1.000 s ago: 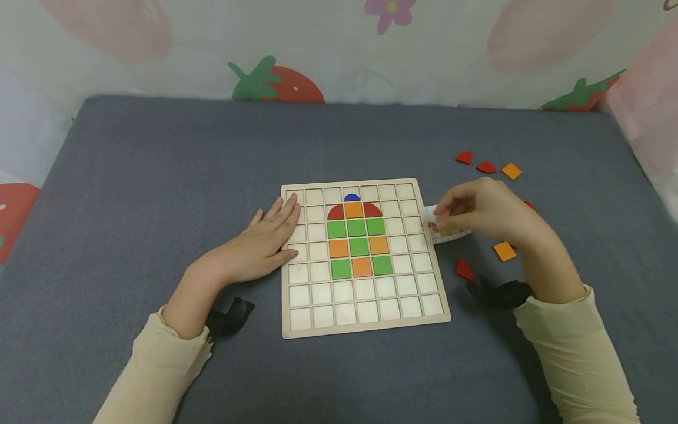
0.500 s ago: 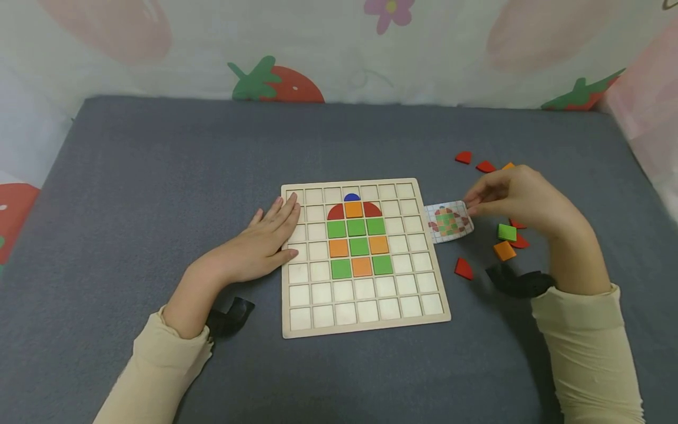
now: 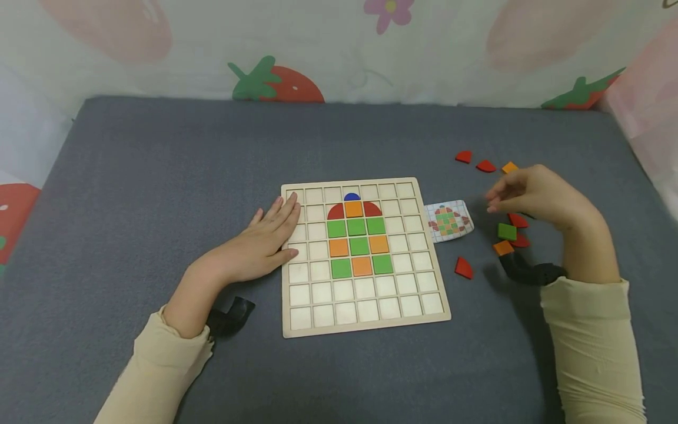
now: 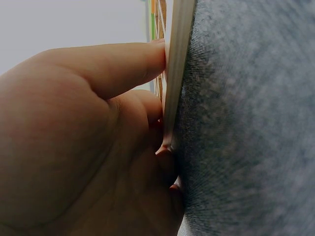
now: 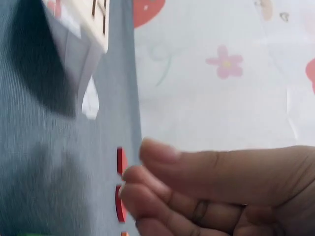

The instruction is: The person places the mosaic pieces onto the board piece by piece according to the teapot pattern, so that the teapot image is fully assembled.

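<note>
My left hand (image 3: 251, 250) lies with extended fingers on the left edge of a wooden grid board (image 3: 365, 288). In the left wrist view, the thumb (image 4: 133, 64) touches the board's rim. Green and orange square tiles, two red quarter-rounds and a blue half-round fill cells in its upper middle. From the right edge sticks out a small pattern card (image 3: 450, 221), slightly bent. My right hand (image 3: 545, 197) hovers right of the card, fingers loosely bent and nothing visible between them. In the right wrist view, its thumb (image 5: 197, 167) and fingertips are close together.
Loose pieces lie right of the board: a green tile (image 3: 507, 231), an orange tile (image 3: 503, 248), another orange tile (image 3: 509, 168) and several red quarter-rounds (image 3: 464, 268). Grey cloth (image 3: 185, 147) covers the table. A patterned curtain (image 3: 424, 53) hangs behind.
My right hand has let go of the card and moved to the right, uncovering the card and the green tile. The left hand stays in place on the board.
</note>
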Action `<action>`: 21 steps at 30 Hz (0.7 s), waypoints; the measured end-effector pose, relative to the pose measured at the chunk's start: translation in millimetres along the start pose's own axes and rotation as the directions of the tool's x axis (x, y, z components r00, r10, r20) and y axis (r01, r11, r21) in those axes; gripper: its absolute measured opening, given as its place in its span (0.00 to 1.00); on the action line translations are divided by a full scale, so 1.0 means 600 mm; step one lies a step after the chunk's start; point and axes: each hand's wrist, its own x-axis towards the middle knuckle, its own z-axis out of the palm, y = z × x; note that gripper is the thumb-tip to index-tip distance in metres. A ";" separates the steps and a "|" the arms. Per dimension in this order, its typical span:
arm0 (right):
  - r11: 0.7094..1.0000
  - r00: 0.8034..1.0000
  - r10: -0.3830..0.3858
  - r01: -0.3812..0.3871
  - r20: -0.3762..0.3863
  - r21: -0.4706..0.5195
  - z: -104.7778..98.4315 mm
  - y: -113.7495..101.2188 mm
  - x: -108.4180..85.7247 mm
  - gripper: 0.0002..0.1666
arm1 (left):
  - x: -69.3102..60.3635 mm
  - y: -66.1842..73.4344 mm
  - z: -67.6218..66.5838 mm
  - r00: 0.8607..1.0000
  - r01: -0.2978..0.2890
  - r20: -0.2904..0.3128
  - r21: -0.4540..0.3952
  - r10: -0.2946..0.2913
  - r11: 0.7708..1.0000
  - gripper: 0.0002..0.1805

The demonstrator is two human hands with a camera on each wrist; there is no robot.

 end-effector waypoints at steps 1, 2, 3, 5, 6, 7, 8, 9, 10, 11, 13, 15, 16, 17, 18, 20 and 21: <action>1.000 1.000 0.009 -0.009 0.002 -0.006 -0.002 0.004 0.000 0.14 | 0.000 0.000 0.000 1.000 0.000 0.001 0.000 0.000 1.000 0.38; 1.000 1.000 0.018 -0.018 0.007 -0.016 -0.003 0.008 0.001 0.14 | 0.000 0.000 0.000 1.000 0.001 0.002 0.000 -0.001 1.000 0.38; 0.999 1.000 0.026 -0.025 0.010 -0.025 -0.005 0.011 0.001 0.14 | 0.000 0.000 0.000 1.000 0.000 0.004 0.000 0.000 1.000 0.38; 0.999 0.999 0.037 -0.037 0.018 -0.032 -0.008 0.018 0.001 0.14 | 0.001 0.001 -0.001 1.000 0.001 0.006 0.001 -0.001 1.000 0.38; 0.999 0.999 0.041 -0.040 0.021 -0.035 -0.009 0.021 0.001 0.14 | 0.001 0.001 -0.001 1.000 0.001 0.007 0.000 -0.001 1.000 0.38; 0.998 0.999 0.042 -0.041 0.022 -0.040 -0.011 0.024 0.001 0.14 | 0.000 0.001 -0.002 1.000 0.002 0.007 -0.001 -0.002 1.000 0.38; 0.998 0.999 0.043 -0.041 0.026 -0.044 -0.012 0.027 0.001 0.13 | 0.000 0.002 -0.002 1.000 0.002 0.007 -0.001 -0.002 1.000 0.38; 0.998 0.999 0.041 -0.039 0.029 -0.045 -0.013 0.029 0.000 0.13 | 0.000 0.002 -0.002 1.000 0.001 0.008 0.000 -0.001 1.000 0.38; 0.998 0.999 0.039 -0.038 0.032 -0.050 -0.014 0.032 0.000 0.13 | 0.000 0.002 -0.003 1.000 0.001 0.008 0.000 -0.001 1.000 0.38; 0.998 0.999 0.039 -0.037 0.035 -0.055 -0.015 0.034 0.000 0.13 | 0.000 0.002 -0.003 1.000 0.001 0.008 0.000 -0.001 1.000 0.38; 0.997 0.998 0.039 -0.036 0.043 -0.063 -0.017 0.039 0.000 0.13 | 0.000 0.002 -0.003 1.000 0.000 0.009 0.000 0.000 1.000 0.38; 0.997 0.998 0.045 -0.042 0.044 -0.065 -0.018 0.046 0.001 0.13 | 0.000 0.001 -0.002 1.000 -0.001 0.009 0.000 0.001 1.000 0.38; 0.997 0.998 0.051 -0.048 0.043 -0.066 -0.018 0.049 0.002 0.13 | 0.000 0.001 -0.002 1.000 -0.001 0.009 -0.002 0.001 1.000 0.38; 0.996 0.997 0.059 -0.056 0.042 -0.064 -0.018 0.053 0.003 0.14 | 0.000 0.000 -0.001 1.000 -0.001 0.008 -0.002 0.001 1.000 0.38; 0.996 0.997 0.066 -0.063 0.039 -0.062 -0.019 0.056 0.004 0.14 | 0.001 0.000 -0.001 1.000 0.001 0.009 0.000 -0.001 1.000 0.38; 0.995 0.996 0.083 -0.081 0.025 -0.056 -0.020 0.064 0.006 0.16 | 0.002 -0.001 0.000 1.000 0.006 0.011 0.005 -0.006 1.000 0.38; 0.995 0.996 0.092 -0.091 0.016 -0.048 -0.021 0.068 0.006 0.17 | 0.002 -0.002 0.000 1.000 0.007 0.013 0.007 -0.007 1.000 0.38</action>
